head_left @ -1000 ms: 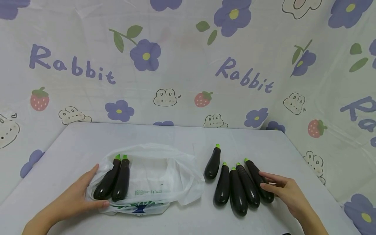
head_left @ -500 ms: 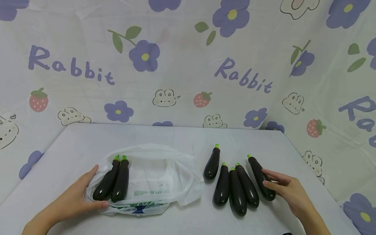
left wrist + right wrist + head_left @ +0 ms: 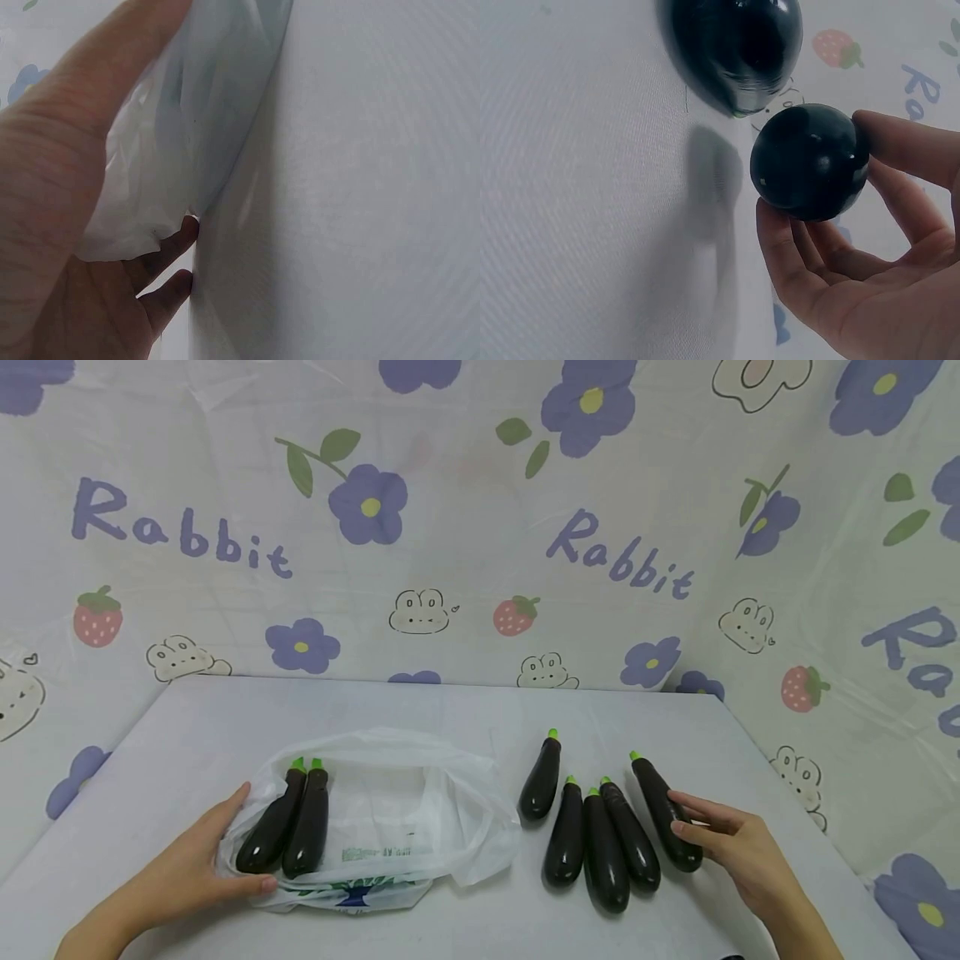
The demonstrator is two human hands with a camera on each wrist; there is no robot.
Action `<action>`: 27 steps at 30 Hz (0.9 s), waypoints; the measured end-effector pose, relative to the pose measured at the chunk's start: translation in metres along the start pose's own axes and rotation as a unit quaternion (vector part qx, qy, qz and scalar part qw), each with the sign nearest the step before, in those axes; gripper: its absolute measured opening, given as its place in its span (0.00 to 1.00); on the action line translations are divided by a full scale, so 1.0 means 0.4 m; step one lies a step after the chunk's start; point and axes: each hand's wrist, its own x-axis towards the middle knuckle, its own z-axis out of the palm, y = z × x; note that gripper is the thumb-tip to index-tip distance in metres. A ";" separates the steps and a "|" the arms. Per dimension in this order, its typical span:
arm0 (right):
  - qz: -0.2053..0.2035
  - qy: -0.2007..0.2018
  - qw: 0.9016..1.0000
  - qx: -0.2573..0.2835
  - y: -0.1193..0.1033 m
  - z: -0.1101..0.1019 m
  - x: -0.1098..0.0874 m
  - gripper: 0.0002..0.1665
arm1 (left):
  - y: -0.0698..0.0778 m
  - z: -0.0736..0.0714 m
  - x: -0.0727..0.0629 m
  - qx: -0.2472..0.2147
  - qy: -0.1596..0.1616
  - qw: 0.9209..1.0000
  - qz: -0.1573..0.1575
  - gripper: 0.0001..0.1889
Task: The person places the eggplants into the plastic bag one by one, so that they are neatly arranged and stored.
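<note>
My left hand holds the left end of a white plastic bag, thumb along the front and fingers behind. Two dark eggplants with green stem ends lie side by side within the bag's opening. In the left wrist view the translucent bag hangs between thumb and fingers. My right hand pinches another eggplant near its thick lower half. Seen end-on in the right wrist view, that eggplant sits between thumb and fingers, with its shadow apart from it on the table.
Three eggplants lie close together left of the right hand, and one more eggplant lies behind them near the bag. A dark object pokes in at the bottom edge. Printed cloth backs the white table.
The right hand has drawn its eggplant away from the other three, slightly up and to the right. The left hand and the bag have stayed put.
</note>
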 end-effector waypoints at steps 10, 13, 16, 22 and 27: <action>0.002 -0.012 1.000 0.021 -0.005 -0.001 -0.003 0.30 | -0.001 0.000 0.001 -0.003 -0.006 1.000 -0.007 0.66; 0.007 -0.017 1.000 0.023 -0.005 -0.003 -0.005 0.29 | -0.001 0.000 0.001 0.000 -0.008 1.000 -0.009 0.66; 0.013 -0.018 0.999 0.024 -0.006 -0.004 -0.004 0.28 | -0.003 0.001 0.002 0.002 -0.008 1.000 -0.008 0.66; 0.019 -0.016 0.999 0.027 -0.008 -0.001 -0.002 0.28 | -0.005 0.003 0.001 -0.003 -0.010 1.000 -0.009 0.65; 0.013 -0.013 0.999 0.031 -0.015 0.007 -0.007 0.28 | -0.006 0.005 0.002 0.001 -0.010 1.000 -0.011 0.65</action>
